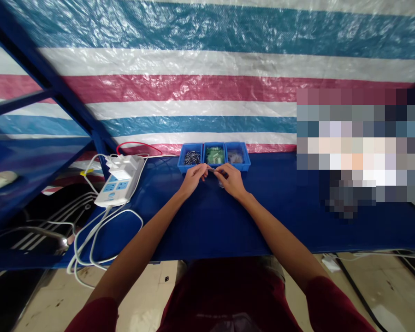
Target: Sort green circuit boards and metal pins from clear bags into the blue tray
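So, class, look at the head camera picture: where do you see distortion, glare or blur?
Head view: wide-lens distortion bows the blue table edge and striped tarp; glare glints on the tarp; a pixelated block hides the right side; the small part between left hand and right hand is too tiny to identify.

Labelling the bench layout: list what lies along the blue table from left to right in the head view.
Power strip → bin of dark metal parts → bin of green parts → third blue bin → blurred-out patch. The left hand and right hand meet just before the bins.
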